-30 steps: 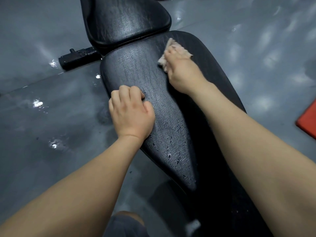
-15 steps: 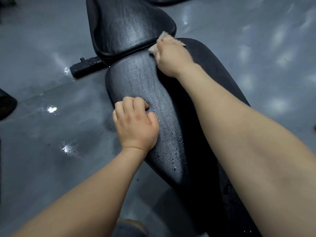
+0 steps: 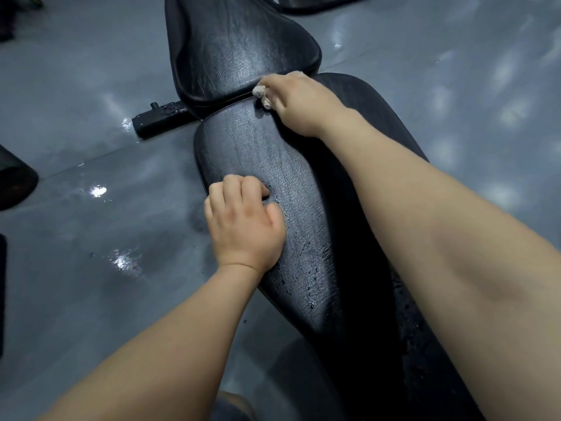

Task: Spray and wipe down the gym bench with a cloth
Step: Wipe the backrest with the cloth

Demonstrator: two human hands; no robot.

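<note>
Head view, sole view. Bench: black, cracked vinyl, long pad in the foreground, second pad beyond it across a narrow seam. Right hand: closed over a bunched pale cloth, fingers curled, cloth pressed to the far end of the long pad at the seam. Since a second ago the cloth has been carried from the right half of the pad up and leftward to the seam; the far end is judged wiped. Left hand: loosely fisted, empty, knuckles braced on the left edge, position unchanged. Droplets: beaded on the near part, so that part is judged not yet wiped. Spray bottle: not seen.
</note>
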